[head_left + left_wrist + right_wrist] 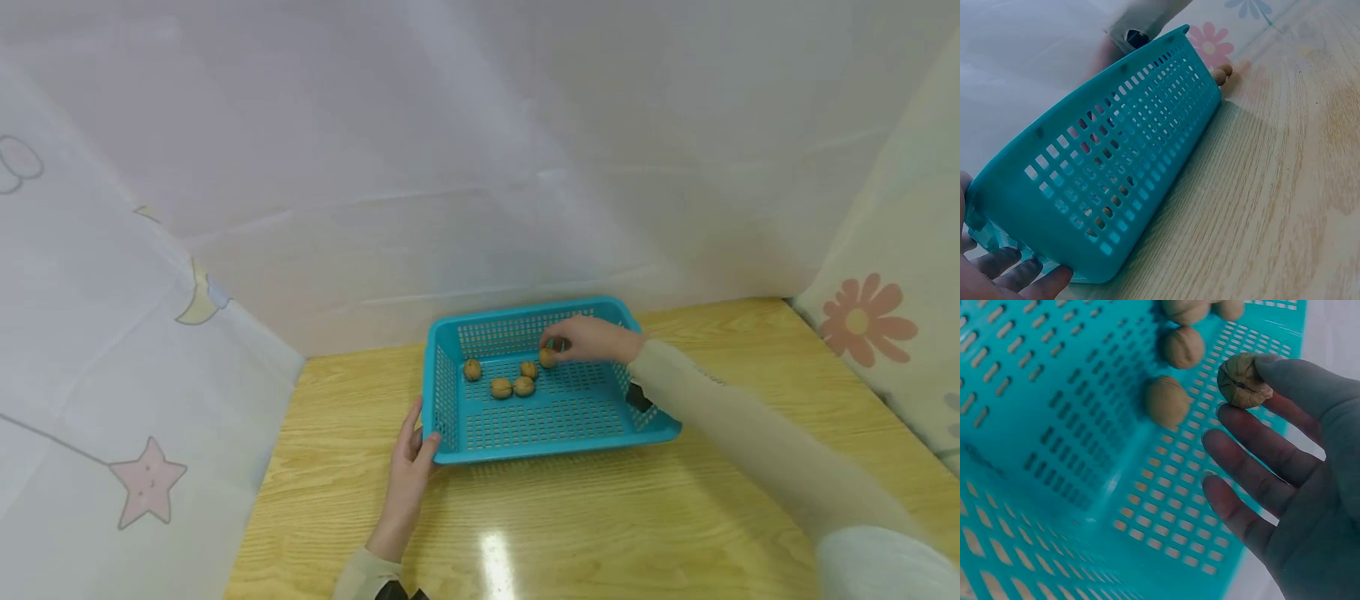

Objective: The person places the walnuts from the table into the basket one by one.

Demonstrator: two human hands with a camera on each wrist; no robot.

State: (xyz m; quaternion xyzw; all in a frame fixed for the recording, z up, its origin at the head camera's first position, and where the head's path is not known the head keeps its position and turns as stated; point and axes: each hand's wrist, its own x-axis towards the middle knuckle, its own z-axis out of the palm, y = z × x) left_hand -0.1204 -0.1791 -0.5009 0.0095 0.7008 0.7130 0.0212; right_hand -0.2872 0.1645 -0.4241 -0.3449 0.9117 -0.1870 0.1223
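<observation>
Inside a turquoise plastic basket (555, 450), several brown walnuts lie on the slotted floor, among them a walnut (472, 370) near the left wall and a close group around another walnut (501, 387). My right hand (592, 337) reaches over the basket's right side. Between its thumb and index finger it pinches a walnut (1242, 381), the other fingers spread loosely below. My left hand (412, 462) holds the basket's front left corner, thumb at the rim. In the left wrist view its fingers (1029, 275) lie against the outer end wall.
The basket stands on a wood-grain table (330, 467) near a pale hanging sheet (480, 167). Beyond the basket's far end, a couple of walnuts (1221, 75) rest on the table. Printed sheets with a star (148, 482) and a flower (862, 321) flank both sides.
</observation>
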